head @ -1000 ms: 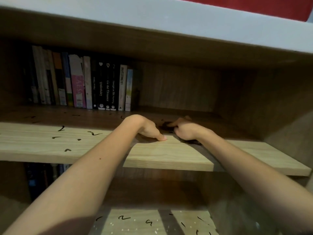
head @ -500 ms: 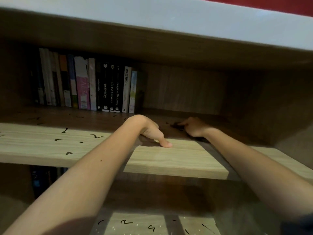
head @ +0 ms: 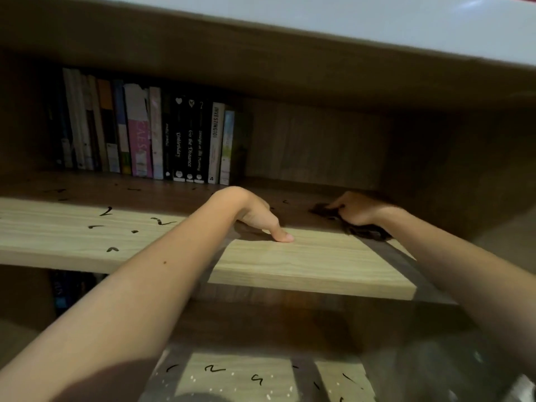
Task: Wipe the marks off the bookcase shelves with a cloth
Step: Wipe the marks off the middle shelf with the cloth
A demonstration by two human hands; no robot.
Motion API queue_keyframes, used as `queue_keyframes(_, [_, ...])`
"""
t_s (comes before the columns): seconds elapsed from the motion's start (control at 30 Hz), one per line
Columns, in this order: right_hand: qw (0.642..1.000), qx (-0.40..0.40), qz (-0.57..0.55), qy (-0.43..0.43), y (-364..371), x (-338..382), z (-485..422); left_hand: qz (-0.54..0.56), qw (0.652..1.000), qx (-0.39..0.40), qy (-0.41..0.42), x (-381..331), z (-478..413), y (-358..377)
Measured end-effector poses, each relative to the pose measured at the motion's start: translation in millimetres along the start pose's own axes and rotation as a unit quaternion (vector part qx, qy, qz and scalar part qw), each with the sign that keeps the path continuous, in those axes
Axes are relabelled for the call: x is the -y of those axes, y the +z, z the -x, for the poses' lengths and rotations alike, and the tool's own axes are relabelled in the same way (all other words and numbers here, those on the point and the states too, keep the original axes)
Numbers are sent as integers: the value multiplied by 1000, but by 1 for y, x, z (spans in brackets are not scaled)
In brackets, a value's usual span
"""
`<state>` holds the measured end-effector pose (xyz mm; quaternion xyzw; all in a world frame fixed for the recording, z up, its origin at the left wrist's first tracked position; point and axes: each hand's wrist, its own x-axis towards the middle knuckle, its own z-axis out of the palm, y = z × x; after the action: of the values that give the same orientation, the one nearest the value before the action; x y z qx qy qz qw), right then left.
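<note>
On the ink-marked wooden shelf (head: 304,262), left hand (head: 255,213) rests loosely curled and empty, right hand (head: 359,208) grips a dark cloth (head: 365,232).

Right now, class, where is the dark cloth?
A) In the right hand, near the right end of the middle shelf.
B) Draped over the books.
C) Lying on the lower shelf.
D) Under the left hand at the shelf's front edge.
A: the right hand grips the dark cloth against the middle shelf near its right end, while the left hand only rests its fingers on bare wood.
</note>
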<state>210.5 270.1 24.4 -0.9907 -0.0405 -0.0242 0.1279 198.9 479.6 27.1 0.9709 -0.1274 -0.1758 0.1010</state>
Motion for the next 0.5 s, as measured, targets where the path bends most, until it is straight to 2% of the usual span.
queue_keyframes(0.1, [998, -24, 56, 11, 10, 8, -11, 8, 1000, -2, -2, -1, 4, 1])
queue_keyframes(0.23, [997, 49, 4, -62, 18, 31, -2, 19, 1000, -5, -1, -3, 9, 1])
queue_keyframes(0.3, [998, 44, -12, -32, 9, 27, 0, 31, 999, -30, 8, 0, 12, 7])
queue_keyframes(0.37, [999, 4, 36, 2, 10, 26, -3, 45, 995, -89, 26, 7, 18, 14])
queue_keyframes(0.43, [998, 9, 61, -19, 18, 40, -6, 67, 988, -137, 39, 19, 22, 20])
queue_keyframes(0.5, [997, 38, 13, -59, 22, 53, 5, 62, 989, -135, 27, 31, 25, 15])
